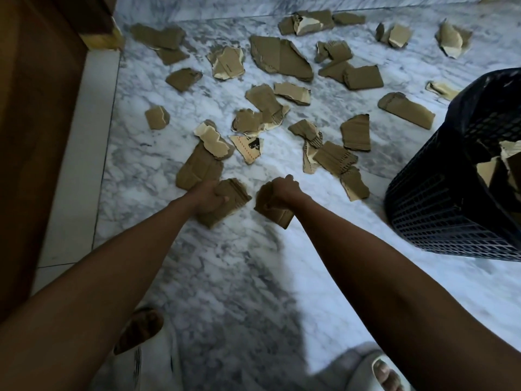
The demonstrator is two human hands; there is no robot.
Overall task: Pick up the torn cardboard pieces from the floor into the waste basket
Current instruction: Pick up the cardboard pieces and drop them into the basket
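Note:
Several torn brown cardboard pieces (282, 59) lie scattered over the white marble floor (239, 263), from mid-frame to the far wall. My left hand (210, 197) is closed on a folded cardboard piece (231, 197) low over the floor. Just to its right, my right hand (282, 190) grips another cardboard piece (275, 214), which hangs below the fist. The black mesh waste basket (439, 210) stands at the right edge, with a few cardboard scraps (507, 156) inside it.
A brown wooden panel (36, 122) with a pale baseboard runs down the left side. My feet in light slippers (363, 371) show at the bottom. A long cardboard piece (198, 167) lies just beyond my left hand.

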